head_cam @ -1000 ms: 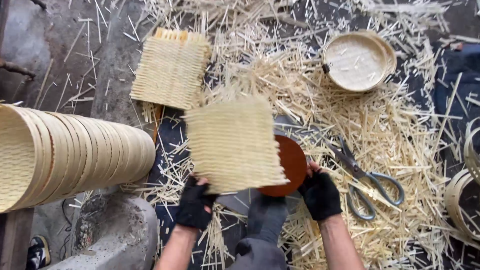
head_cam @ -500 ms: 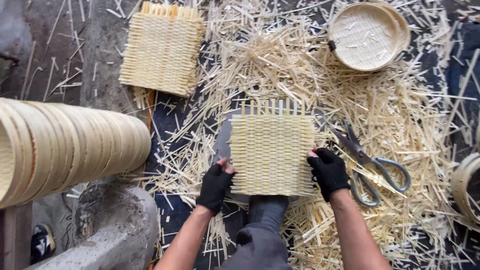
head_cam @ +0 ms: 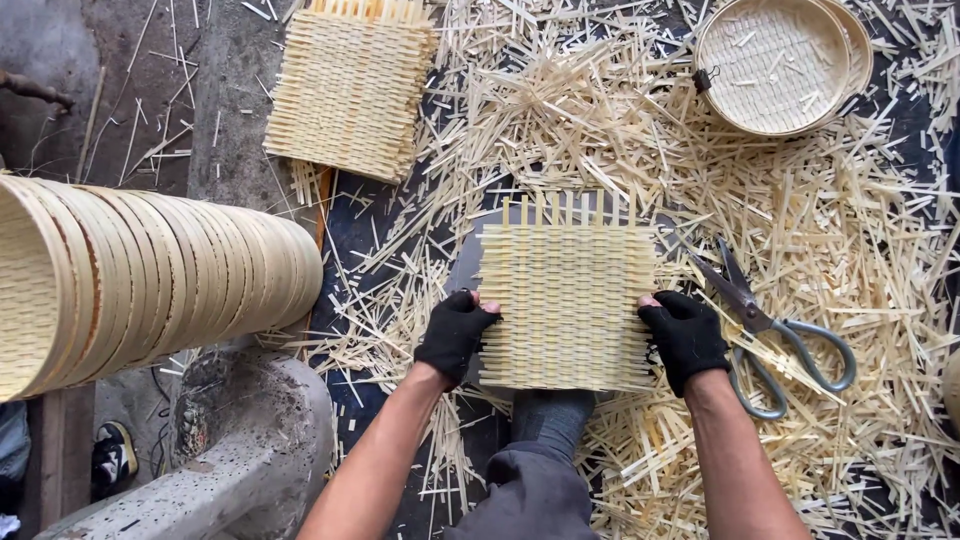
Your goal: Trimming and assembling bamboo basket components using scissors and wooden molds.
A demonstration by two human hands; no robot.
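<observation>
Now gripping square woven bamboo mat (head_cam: pixel 566 295) by both side edges: left hand (head_cam: pixel 455 333) clamped on left edge, right hand (head_cam: pixel 686 338) on right edge, hands apart, black fingerless gloves. Mat flat over strewn bamboo offcuts (head_cam: pixel 800 230). Scissors (head_cam: pixel 775 325) just right; stacked round baskets (head_cam: pixel 140 280) at left.

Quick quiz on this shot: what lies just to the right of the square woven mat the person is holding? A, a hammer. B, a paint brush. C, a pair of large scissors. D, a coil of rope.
C: a pair of large scissors lies on the bamboo offcuts just beyond the right hand, which grips the woven mat together with the left hand.
</observation>
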